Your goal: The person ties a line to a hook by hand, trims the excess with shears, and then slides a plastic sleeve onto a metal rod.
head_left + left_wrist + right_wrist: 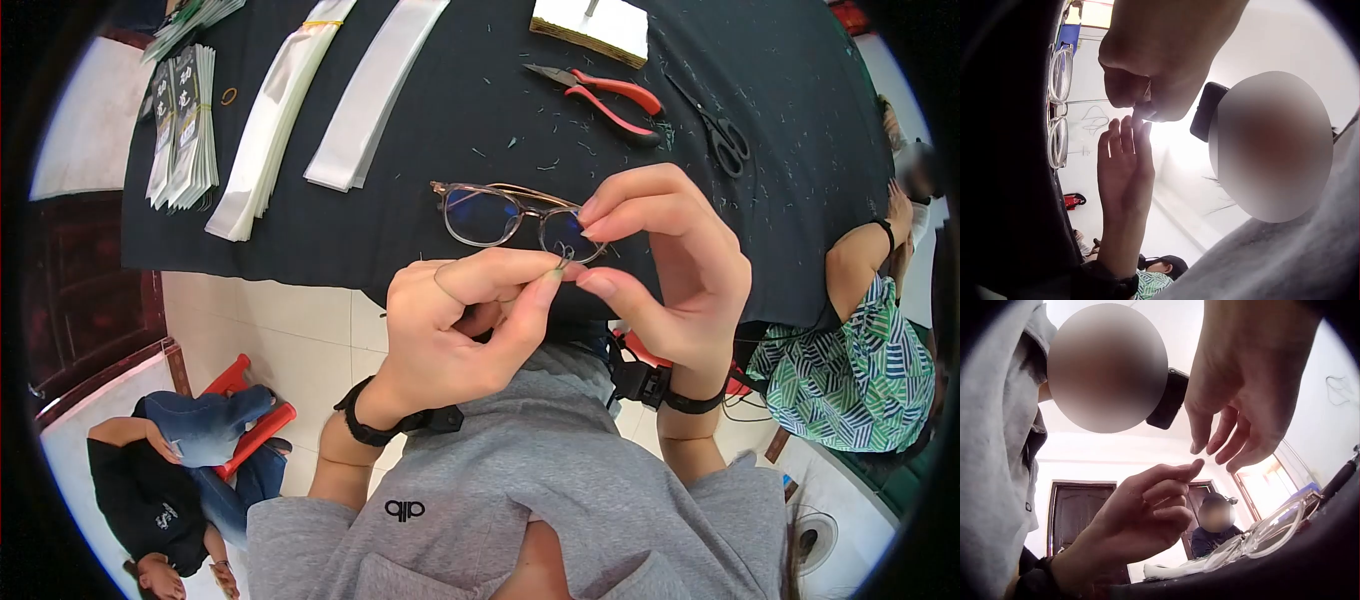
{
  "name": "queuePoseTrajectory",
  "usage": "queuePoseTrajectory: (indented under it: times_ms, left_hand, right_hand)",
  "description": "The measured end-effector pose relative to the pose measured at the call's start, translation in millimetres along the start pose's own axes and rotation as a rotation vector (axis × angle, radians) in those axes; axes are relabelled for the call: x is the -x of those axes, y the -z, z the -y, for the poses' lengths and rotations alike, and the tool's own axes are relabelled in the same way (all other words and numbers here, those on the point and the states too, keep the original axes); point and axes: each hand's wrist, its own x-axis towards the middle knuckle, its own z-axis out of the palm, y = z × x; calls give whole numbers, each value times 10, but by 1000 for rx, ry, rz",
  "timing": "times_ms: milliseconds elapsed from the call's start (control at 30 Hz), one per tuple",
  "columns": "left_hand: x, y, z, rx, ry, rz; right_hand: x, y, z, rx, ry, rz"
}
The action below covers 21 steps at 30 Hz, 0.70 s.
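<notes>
In the head view my left hand (470, 325) pinches a small curved wire hook (565, 254) between thumb and forefinger. A thin green line loops across the back of that hand. My right hand (680, 260) is held close beside it, thumb and fingers spread apart and loosely bent around the hook. In the right wrist view, a gap shows between the thumb and fingers of the right hand (1244, 394), just above the left fingertips. Behind both hands, a pair of eyeglasses (481, 216) rests on the black cloth, partly covered by the right fingers.
Red-handled pliers (615, 97), black scissors (727, 140) and a white block (590, 28) lie on the black-covered table (440, 110) among green scraps. Clear plastic sleeves (375, 90) and printed packets (185, 130) lie at left. People sit at both sides.
</notes>
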Motion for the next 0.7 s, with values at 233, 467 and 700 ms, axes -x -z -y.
queuePoseTrajectory:
  times_ms: [233, 467, 700]
  left_hand:
    - [-45, 9, -25, -185, -174, -2]
    - [-55, 10, 30, -357, -329, -23]
    - [-59, 7, 49, -518, -467, 2]
  right_hand:
    - [-15, 21, 7, 38, 2, 117]
    - [-70, 33, 59, 146, 30, 121]
    - [-98, 41, 94, 234, 41, 152]
